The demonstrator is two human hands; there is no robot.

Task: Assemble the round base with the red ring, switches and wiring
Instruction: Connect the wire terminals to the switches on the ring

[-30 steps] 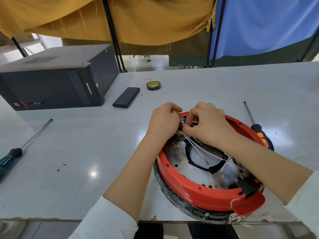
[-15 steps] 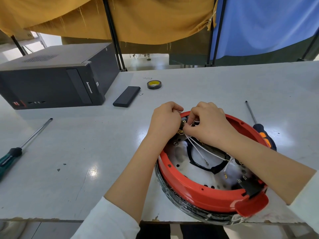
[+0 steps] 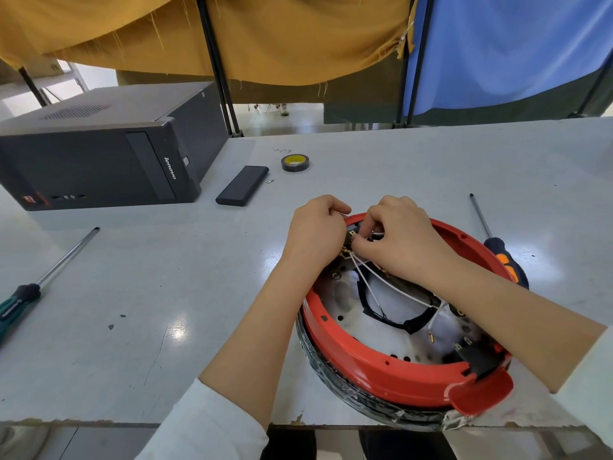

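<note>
The round base [image 3: 351, 398] lies at the table's front edge, a red ring [image 3: 374, 371] seated on it around a perforated metal plate [image 3: 345, 293]. My left hand [image 3: 316, 234] grips the ring's far left rim, its fingers curled over the edge by a small switch [image 3: 349, 239]. My right hand [image 3: 398, 240] pinches the ends of white wires [image 3: 394, 287] at that switch. The wires run back across the plate to a black cable loop [image 3: 398, 322]. Another black switch block [image 3: 477, 356] sits at the ring's near right, by the red tab.
An orange-and-black screwdriver [image 3: 497, 250] lies just right of the ring. A green-handled screwdriver [image 3: 39, 283] lies at the far left. A black computer case [image 3: 99, 161], a flat black box [image 3: 242, 184], a tape roll [image 3: 295, 162] and a small screw [image 3: 270, 181] lie behind.
Both hands stay at the switch on the far left rim; my right fingers have shifted slightly on the wire ends. The base has not moved.
</note>
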